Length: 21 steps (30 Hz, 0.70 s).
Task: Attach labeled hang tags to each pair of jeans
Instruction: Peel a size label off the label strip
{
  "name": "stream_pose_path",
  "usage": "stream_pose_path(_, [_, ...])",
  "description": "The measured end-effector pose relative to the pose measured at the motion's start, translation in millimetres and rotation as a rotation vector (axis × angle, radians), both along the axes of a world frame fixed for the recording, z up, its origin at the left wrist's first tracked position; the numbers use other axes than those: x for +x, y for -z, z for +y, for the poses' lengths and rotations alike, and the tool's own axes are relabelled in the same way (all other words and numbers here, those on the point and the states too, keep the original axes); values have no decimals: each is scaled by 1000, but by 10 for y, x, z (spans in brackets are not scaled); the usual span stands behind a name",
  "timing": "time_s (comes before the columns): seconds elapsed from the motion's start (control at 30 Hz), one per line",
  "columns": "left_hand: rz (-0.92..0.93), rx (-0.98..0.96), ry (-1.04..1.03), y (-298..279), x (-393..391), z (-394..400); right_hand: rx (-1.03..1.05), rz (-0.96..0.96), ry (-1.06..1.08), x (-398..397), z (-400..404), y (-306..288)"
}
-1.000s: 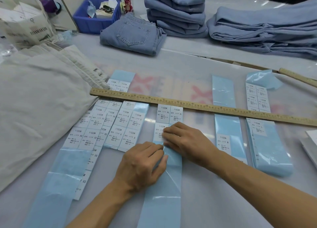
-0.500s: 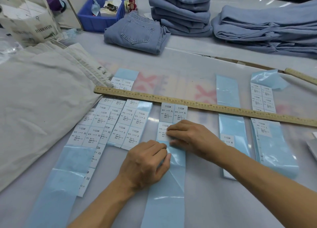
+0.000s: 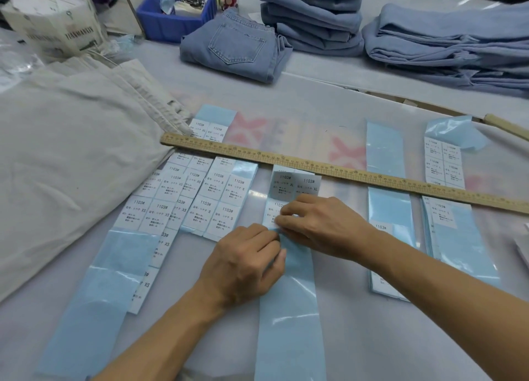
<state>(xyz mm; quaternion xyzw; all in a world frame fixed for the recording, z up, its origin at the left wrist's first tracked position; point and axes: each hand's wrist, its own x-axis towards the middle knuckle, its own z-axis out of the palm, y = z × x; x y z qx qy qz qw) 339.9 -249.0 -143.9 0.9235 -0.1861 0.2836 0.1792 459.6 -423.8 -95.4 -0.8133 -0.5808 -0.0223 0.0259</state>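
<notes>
Blue backing strip: the XL label strip (image 3: 289, 280) lies flat between both hands, its top end tucked under the wooden ruler (image 3: 343, 171).
Change: a moment ago all XL labels lay flat; now one label (image 3: 282, 186) curls up off the backing, so peeling has begun.
Right hand (image 3: 317, 223): fingertips pinch the next label's lower edge.
Left hand (image 3: 243, 263): curled fingers pin the strip down.
Jeans: the folded pair (image 3: 237, 48) sits far off, untagged.
Room: S labels (image 3: 220, 200) crowd the left; bare table lies nearer the person.
</notes>
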Motion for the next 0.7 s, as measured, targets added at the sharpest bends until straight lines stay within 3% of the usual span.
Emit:
stream_pose_path(0.13, [1, 0, 9, -1, 4, 5, -146, -35, 13, -5, 53, -39])
stream_pose_path(0.27, [3, -1, 7, -14, 3, 8, -104, -37, 4, -6, 98, -78])
stream_pose_path(0.4, [8, -5, 13, -17, -4, 5, 118, 144, 130, 7, 124, -49])
stream_pose_path(0.53, [48, 3, -2, -44, -15, 7, 384, 396, 403, 33, 197, -73])
stream_pose_path(0.7, [72, 17, 5, -57, -22, 4, 681, 539, 817, 148, 208, -252])
